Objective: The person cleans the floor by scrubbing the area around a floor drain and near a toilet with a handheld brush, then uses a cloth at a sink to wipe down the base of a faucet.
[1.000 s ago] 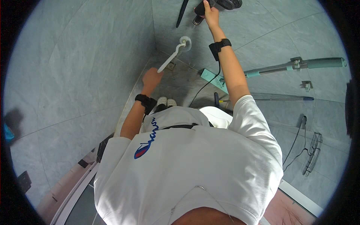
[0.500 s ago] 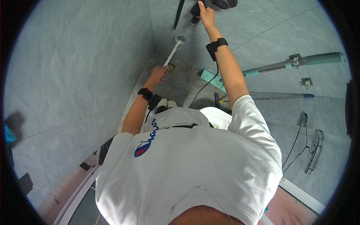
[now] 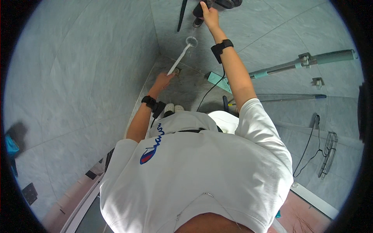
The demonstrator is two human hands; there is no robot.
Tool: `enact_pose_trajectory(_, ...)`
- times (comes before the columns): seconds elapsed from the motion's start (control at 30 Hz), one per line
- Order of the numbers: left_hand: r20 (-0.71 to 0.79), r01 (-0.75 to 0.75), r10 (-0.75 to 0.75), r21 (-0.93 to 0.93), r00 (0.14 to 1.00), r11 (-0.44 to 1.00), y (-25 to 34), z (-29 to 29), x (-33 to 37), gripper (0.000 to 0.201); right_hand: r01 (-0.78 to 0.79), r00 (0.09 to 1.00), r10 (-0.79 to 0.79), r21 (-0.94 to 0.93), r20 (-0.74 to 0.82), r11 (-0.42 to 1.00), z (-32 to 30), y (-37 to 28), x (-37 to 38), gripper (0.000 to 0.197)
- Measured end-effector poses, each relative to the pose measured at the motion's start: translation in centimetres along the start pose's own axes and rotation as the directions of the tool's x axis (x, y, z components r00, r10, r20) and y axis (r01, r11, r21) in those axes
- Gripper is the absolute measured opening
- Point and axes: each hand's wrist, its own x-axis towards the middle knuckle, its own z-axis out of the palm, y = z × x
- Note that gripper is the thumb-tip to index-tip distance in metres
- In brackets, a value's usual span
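My left hand (image 3: 163, 80) is closed around the lower end of a long white-handled tool (image 3: 179, 59). Its round, pale head (image 3: 191, 42) is under a thin stream of water, with splashes around it, so its exact kind is unclear. The water falls from the spout of a black wall tap (image 3: 198, 22). Up at the tap, my right hand (image 3: 210, 17) grips the dark upper part, thumb on top. Black straps with small devices sit on both wrists.
To the right, a mint-green mop (image 3: 220, 80) and a thinner pole (image 3: 291, 98) lean by the tiled wall. A wire rack (image 3: 328, 155) and a black cable loop hang farther right. A floor drain (image 3: 176, 71) lies near my left hand, with my pale clogs (image 3: 174, 108) below.
The tool's head has shifted slightly right, under the tap's spout. A stream and splashing now show around it. Both hands keep their grips.
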Motion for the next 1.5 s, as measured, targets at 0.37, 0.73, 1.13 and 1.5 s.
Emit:
enact_pose_trajectory(0.37,-0.033,-0.044,0.051,0.178,0.998,0.983,-4.5,-2.7,-2.5,0.034,0.046,0.999,-0.047,-0.051,-0.021,0.998,-0.2,0.8,0.2,0.057)
enact_pose_trajectory(0.73,-0.16,-0.092,0.176,0.432,0.971,0.897,-7.3,-2.8,-1.1,0.039,0.044,0.999,-0.046,0.177,0.008,0.983,0.1,-0.6,-0.5,0.047)
enact_pose_trajectory(1.13,-0.313,0.092,0.095,0.534,0.945,0.84,-8.0,-2.9,-3.5,0.039,0.018,0.944,-0.079,-0.188,-0.322,0.982,-1.7,3.0,-4.8,0.034)
enact_pose_trajectory(1.5,-0.339,0.058,0.125,0.482,0.933,0.874,-16.8,4.2,0.2,0.021,-0.925,-0.018,0.738,-0.291,0.675,0.244,7.9,16.1,-31.7,0.059)
